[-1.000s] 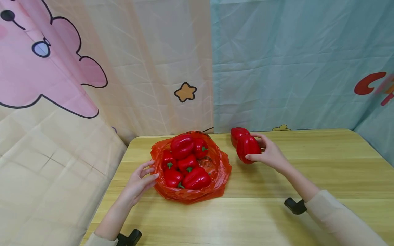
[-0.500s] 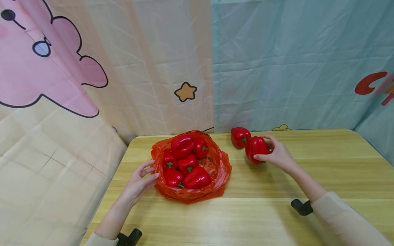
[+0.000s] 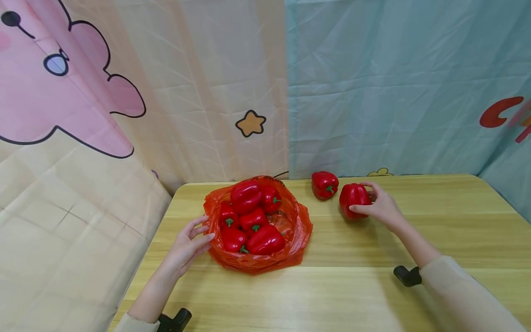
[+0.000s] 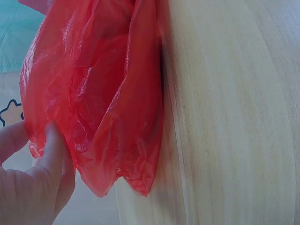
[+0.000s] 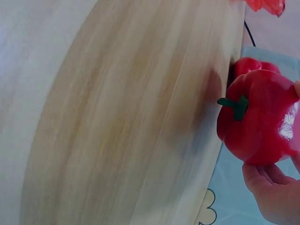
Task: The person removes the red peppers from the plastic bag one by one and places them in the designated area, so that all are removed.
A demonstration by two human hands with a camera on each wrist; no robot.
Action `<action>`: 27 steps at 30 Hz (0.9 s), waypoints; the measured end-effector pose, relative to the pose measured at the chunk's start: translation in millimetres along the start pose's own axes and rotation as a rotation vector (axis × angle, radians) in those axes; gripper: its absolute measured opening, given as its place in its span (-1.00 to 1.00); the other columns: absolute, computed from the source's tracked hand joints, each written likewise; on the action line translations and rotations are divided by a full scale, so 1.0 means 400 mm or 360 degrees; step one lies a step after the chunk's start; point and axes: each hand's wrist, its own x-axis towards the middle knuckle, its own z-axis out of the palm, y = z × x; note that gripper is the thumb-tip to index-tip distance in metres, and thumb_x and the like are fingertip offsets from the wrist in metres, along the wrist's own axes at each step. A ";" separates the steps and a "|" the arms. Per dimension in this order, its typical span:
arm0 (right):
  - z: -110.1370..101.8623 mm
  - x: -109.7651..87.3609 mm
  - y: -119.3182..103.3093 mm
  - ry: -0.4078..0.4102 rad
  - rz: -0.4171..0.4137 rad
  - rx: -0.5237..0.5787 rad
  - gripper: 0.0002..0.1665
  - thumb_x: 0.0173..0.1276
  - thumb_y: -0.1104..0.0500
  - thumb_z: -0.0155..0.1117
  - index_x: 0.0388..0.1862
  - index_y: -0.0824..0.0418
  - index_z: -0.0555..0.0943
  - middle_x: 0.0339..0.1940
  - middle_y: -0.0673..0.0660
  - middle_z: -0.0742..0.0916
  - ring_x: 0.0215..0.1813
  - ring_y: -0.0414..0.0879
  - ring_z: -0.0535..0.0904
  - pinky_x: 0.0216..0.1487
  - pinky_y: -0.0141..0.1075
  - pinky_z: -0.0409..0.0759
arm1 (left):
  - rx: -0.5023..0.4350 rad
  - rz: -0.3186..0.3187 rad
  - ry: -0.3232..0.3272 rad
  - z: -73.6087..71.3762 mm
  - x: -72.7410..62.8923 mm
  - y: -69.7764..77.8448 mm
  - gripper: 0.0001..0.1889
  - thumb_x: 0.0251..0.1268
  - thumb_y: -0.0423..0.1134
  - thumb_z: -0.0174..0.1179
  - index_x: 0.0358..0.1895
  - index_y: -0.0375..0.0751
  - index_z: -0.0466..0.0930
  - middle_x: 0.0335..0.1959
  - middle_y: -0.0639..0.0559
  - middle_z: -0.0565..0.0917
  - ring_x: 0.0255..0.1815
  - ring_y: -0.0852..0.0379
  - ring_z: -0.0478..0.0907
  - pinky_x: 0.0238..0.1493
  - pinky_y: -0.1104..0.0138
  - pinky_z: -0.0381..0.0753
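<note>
My right hand (image 3: 379, 207) grips a red bell pepper (image 3: 353, 201) at the back of the table, thumb on the near side and fingers behind. In the right wrist view the pepper's green stem (image 5: 240, 108) points toward the tabletop. A second bell pepper (image 3: 324, 184) lies just left of it, by the table's back edge. Left of centre stands a red plastic bag (image 3: 296, 249), its mouth wide, with several bell peppers (image 3: 246, 196) inside. My left hand (image 3: 186, 246) touches the bag's left side with fingers spread and relaxed; the left wrist view shows the fingertips (image 4: 52, 133) against the plastic.
The light wooden table (image 3: 332, 295) meets a printed curtain (image 3: 373, 92) along its back edge. Another curtain side (image 3: 66, 230) hangs at the left. Black wrist mounts (image 3: 174, 320) sit at both sleeves.
My right hand has carried its bell pepper to the right, away from the second pepper, which now shows fully with its stem. The left hand and bag have stayed in place.
</note>
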 end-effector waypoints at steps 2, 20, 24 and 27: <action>-0.002 0.005 0.002 0.0008 0.0013 0.0011 -0.05 0.13 0.08 0.40 0.38 0.31 0.12 0.19 0.48 0.41 0.15 0.33 0.34 -0.04 0.09 0.55 | 0.0001 -0.0004 0.0001 -0.001 0.000 0.000 -0.40 0.32 -0.43 0.06 0.39 -0.29 0.06 0.13 -0.22 0.29 -0.15 0.24 0.53 -0.05 0.34 0.58; -0.007 0.080 0.004 0.0075 0.0129 -0.0021 0.01 0.16 0.02 0.36 0.43 0.30 0.04 0.24 0.48 0.33 0.22 0.36 0.25 0.01 0.14 0.50 | 0.0000 -0.0004 -0.0001 -0.002 -0.001 -0.002 -0.40 0.32 -0.43 0.06 0.38 -0.30 0.05 0.12 -0.21 0.29 -0.16 0.23 0.53 -0.05 0.34 0.58; -0.001 0.092 -0.001 0.0098 0.0146 -0.0010 0.02 0.18 0.01 0.35 0.45 0.29 0.02 0.25 0.47 0.32 0.23 0.35 0.23 0.03 0.15 0.49 | -0.0007 -0.0008 -0.0003 -0.002 0.000 -0.002 -0.40 0.32 -0.44 0.05 0.38 -0.30 0.06 0.10 -0.20 0.30 -0.16 0.23 0.53 -0.05 0.34 0.58; 0.002 0.101 -0.001 0.0126 0.0142 0.0000 0.00 0.20 0.00 0.33 0.46 0.27 0.02 0.24 0.47 0.33 0.22 0.34 0.24 0.04 0.15 0.48 | -0.0006 -0.0009 -0.0008 -0.002 0.000 -0.001 -0.40 0.32 -0.44 0.05 0.38 -0.30 0.05 0.09 -0.20 0.30 -0.16 0.23 0.53 -0.05 0.34 0.58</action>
